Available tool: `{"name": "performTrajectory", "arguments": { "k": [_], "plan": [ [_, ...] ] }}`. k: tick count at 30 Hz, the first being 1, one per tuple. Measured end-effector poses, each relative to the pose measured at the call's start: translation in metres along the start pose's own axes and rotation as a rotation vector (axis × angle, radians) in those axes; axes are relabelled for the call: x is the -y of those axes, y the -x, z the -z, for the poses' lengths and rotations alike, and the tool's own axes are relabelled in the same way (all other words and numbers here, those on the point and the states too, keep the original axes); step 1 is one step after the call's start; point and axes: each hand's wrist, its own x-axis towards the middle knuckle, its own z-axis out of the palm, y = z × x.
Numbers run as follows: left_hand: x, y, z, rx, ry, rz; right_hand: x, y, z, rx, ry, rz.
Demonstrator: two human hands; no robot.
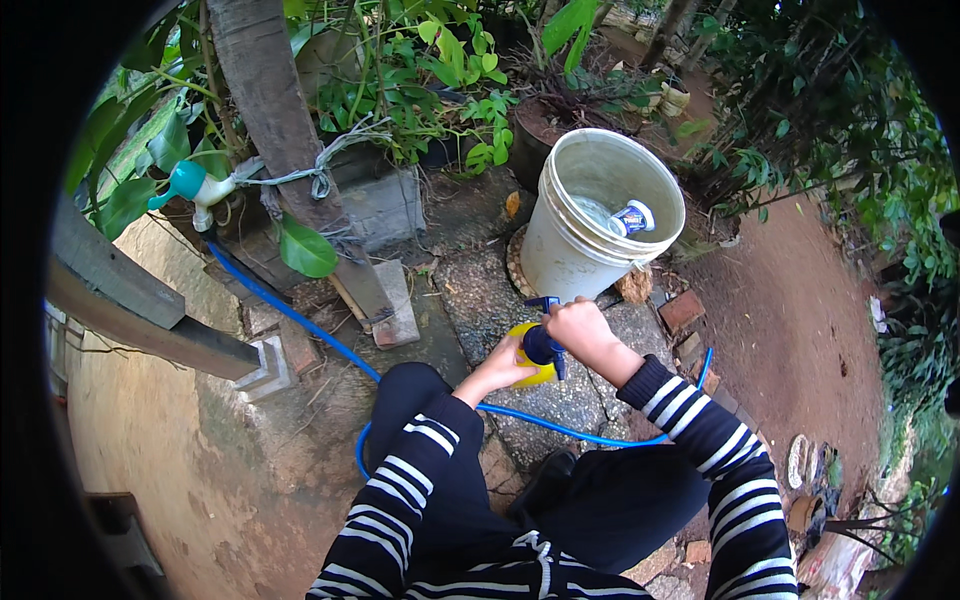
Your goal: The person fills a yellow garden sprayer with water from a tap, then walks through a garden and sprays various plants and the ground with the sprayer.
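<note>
A yellow pressure sprayer bottle [538, 376] with a dark blue pump top [540, 346] is in front of me, low between my knees. My left hand [496, 368] wraps round the yellow body from the left side. On the blue top, my right hand [584, 330] is closed, its fingers curled over the upper part. Just beyond my hands stands a white bucket [572, 240]. Inside it lies a small white and blue cup [632, 218] tilted against the wall, with what looks like water around it.
A blue hose [290, 315] runs from a green and white tap [192, 186] across the stone paving, passing behind the sprayer. Wooden posts [265, 90] rise at the left. Loose bricks [682, 312] lie right of the bucket. Plants [450, 60] crowd the far side.
</note>
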Motion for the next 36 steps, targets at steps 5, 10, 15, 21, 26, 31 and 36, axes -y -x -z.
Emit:
{"name": "performTrajectory", "arguments": {
  "k": [5, 10, 15, 21, 26, 31, 36],
  "plan": [
    [-0.015, 0.002, -0.016, -0.194, -0.483, -0.283, 0.006, 0.005, 0.012, -0.179, -0.21, 0.047],
    [-0.021, -0.006, -0.003, -0.126, -0.371, -0.294, -0.018, 0.016, 0.007, -0.604, -0.686, -0.327],
    [-0.012, -0.009, 0.008, 0.026, -0.342, -0.329, -0.02, 0.054, -0.031, -0.093, -0.718, -0.456],
    [-0.008, -0.018, 0.011, 0.128, 0.026, -0.043, -0.017, 0.05, -0.063, 0.021, -0.444, -0.244],
    [-0.025, -0.008, 0.011, 0.122, -0.289, -0.197, -0.021, 0.044, -0.068, -0.111, -0.468, -0.272],
    [-0.04, -0.007, 0.021, 0.122, -0.539, -0.214, -0.025, 0.049, -0.059, 0.02, -0.497, -0.347],
    [-0.054, -0.005, 0.015, -0.205, -1.119, -0.455, -0.003, 0.052, -0.037, 0.284, -0.537, -0.589]
  ]
}}
